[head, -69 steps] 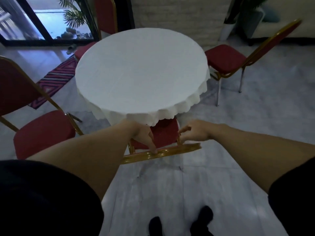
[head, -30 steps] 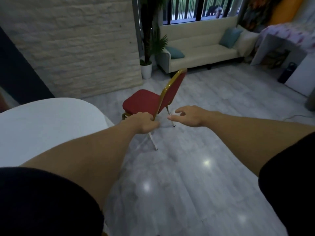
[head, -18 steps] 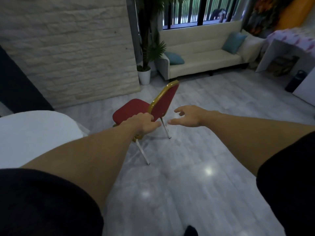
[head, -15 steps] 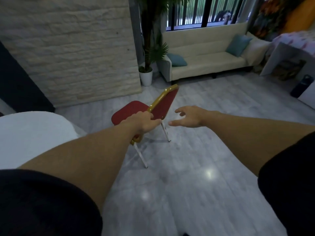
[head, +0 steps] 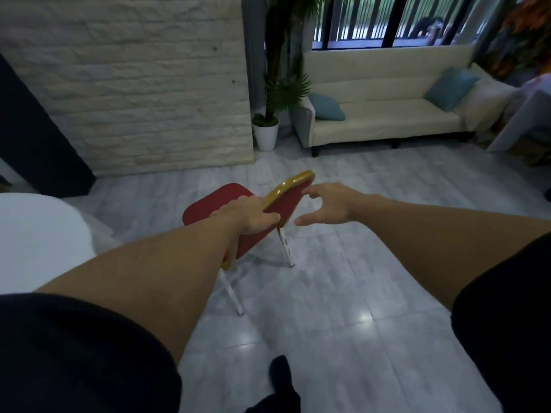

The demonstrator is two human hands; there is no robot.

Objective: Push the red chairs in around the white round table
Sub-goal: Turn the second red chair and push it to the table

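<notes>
Both bare forearms reach forward from short dark sleeves, the left arm slanting in from the lower left and the right from the right edge. The left hand [head: 256, 217] is knuckles-up with its fingers curled closed over the top rail of the red chair [head: 277, 204], thumb tucked underneath, while the right hand [head: 326, 205] hangs open just beside that rail, fingers spread and slightly bent, thumb pointing back toward the left hand, not clearly touching anything. A dark-socked foot [head: 280, 380] shows below, between the two arms.
</notes>
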